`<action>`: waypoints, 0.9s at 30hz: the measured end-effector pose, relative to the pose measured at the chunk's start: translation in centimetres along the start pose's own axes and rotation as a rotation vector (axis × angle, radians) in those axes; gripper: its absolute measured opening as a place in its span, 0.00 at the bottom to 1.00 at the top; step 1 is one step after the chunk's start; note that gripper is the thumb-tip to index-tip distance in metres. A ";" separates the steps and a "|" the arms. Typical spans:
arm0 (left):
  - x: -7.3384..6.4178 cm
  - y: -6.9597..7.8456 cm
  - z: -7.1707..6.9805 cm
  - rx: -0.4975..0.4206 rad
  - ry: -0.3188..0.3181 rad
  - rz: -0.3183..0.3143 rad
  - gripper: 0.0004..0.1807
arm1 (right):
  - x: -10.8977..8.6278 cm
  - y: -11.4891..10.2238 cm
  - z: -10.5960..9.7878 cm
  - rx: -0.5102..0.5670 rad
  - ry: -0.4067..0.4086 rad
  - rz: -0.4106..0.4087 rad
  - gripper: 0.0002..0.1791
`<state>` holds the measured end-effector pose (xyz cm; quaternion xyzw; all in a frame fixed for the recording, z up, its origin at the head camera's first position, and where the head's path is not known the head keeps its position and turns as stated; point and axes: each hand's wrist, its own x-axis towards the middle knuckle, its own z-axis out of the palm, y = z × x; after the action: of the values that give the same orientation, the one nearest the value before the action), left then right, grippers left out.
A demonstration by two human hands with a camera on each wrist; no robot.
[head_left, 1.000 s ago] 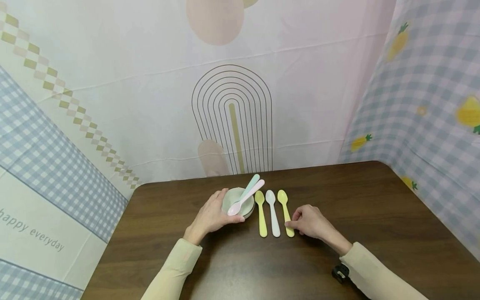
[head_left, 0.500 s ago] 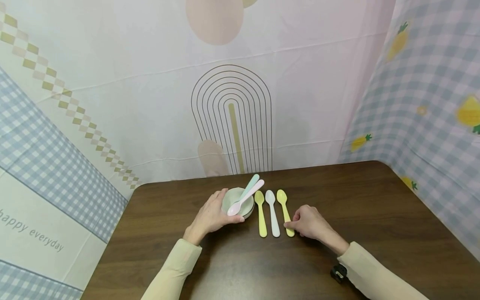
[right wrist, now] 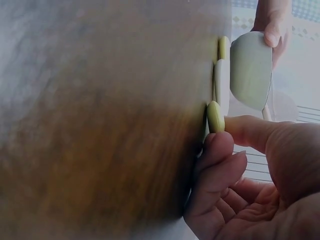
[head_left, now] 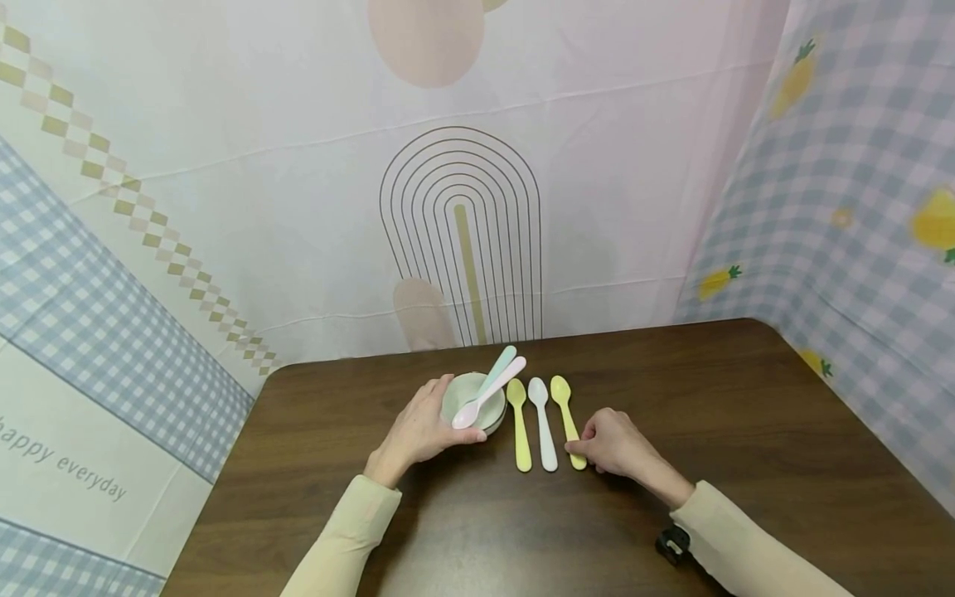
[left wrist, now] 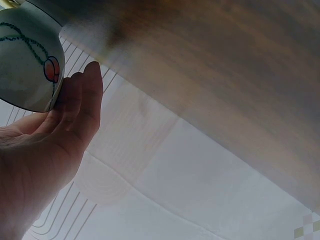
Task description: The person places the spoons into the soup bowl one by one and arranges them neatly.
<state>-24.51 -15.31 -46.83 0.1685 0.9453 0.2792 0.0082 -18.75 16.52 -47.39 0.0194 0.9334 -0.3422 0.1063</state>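
Note:
My left hand grips the pale bowl, its fingers along the far left side and the thumb at the near rim. A painted pattern with a red-orange oval shows on the wall of the bowl in the left wrist view. Across the bowl's top lie a mint spoon and a pink spoon. My right hand pinches the handle of the rightmost yellow spoon between thumb and index finger; the handle end shows between them in the right wrist view.
Left of the pinched spoon, a white spoon and another yellow spoon lie side by side, bowls pointing away. The brown wooden table ends at a patterned cloth backdrop. A small black device sits by the right cuff.

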 end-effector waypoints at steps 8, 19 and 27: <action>0.0 0.0 0.0 0.005 -0.008 0.003 0.64 | 0.0 0.0 0.2 -0.004 -0.015 -0.004 0.26; 0.0 0.0 0.0 0.000 -0.005 -0.007 0.64 | 0.3 0.3 0.0 0.023 -0.036 -0.015 0.24; -0.1 0.1 -0.1 -0.009 -0.010 -0.015 0.64 | 0.3 0.4 -0.3 0.107 -0.077 -0.007 0.23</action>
<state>-24.40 -15.29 -46.68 0.1627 0.9453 0.2823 0.0159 -19.02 17.03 -47.50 0.0084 0.9091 -0.3924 0.1398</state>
